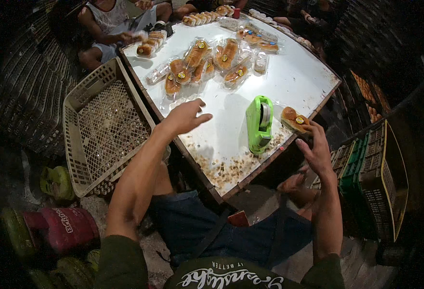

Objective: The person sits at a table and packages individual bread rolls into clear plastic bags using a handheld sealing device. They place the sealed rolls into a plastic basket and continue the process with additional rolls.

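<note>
My left hand (188,117) hovers over the near left part of the white table (216,108), fingers apart, holding nothing. At the right edge, my right hand (316,148) has its fingers on the near end of a wrapped bread roll (293,118) with a yellow sticker; its thumb is below. Between my hands stands a bright green tape dispenser (257,126) with a roll of tape. Beyond my left hand lie several bagged bread rolls (196,53) with yellow stickers, some overlapping.
Rows of bread (203,18) line the far edge. A beige plastic crate (70,139) stands left of the table, stacked green and dark crates (361,168) to the right. Gas cylinders (70,229) sit at lower left. Crumbs or flakes cover the near corner. Other people sit across the table.
</note>
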A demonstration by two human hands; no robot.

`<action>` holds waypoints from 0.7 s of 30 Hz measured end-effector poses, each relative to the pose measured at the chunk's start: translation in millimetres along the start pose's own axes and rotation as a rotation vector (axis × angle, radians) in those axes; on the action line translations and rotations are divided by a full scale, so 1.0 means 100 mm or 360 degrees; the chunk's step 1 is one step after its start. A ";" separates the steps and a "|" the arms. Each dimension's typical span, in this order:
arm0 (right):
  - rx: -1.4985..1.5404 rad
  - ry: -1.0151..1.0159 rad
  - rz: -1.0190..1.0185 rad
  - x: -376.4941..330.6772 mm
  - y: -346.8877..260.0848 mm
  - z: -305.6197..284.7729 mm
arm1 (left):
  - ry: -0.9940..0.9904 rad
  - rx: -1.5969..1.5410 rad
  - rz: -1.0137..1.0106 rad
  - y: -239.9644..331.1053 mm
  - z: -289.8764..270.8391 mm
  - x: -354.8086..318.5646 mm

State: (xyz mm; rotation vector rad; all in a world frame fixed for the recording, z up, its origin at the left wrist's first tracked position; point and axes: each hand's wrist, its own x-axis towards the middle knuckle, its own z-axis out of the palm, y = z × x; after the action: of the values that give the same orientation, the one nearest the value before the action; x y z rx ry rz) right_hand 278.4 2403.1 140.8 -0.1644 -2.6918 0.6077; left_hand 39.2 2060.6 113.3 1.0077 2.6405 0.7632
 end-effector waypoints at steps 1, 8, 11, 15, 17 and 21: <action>-0.0046 0.0019 -0.0031 0.00 0.00 -0.04 | -0.0047 -0.0010 0.0005 0.17 -0.05 -0.14; 0.0203 0.0241 0.0383 0.25 0.45 -0.84 | 0.1915 -0.0366 -0.0695 -0.93 0.91 -2.63; 0.0530 0.0629 0.0889 -0.20 1.00 -0.68 | 0.0990 -0.0811 -0.1823 -1.05 2.26 -4.21; -0.0060 0.0022 0.1724 -2.65 2.45 0.07 | 0.0006 -0.1221 -0.2189 -0.41 3.16 -4.91; -0.0096 -0.0562 0.1993 -3.67 2.37 0.72 | -0.0076 -0.1261 -0.2263 -0.16 3.13 -4.96; 0.0540 -0.0968 0.2385 -4.57 1.28 1.67 | -0.0105 -0.1202 -0.2277 -0.04 2.86 -4.72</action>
State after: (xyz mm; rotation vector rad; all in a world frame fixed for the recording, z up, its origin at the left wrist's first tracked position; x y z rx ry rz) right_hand 640.3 2364.7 -207.0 -2.2569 -2.3976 1.6486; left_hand 493.3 1854.1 -123.3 -0.9337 1.9057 1.0289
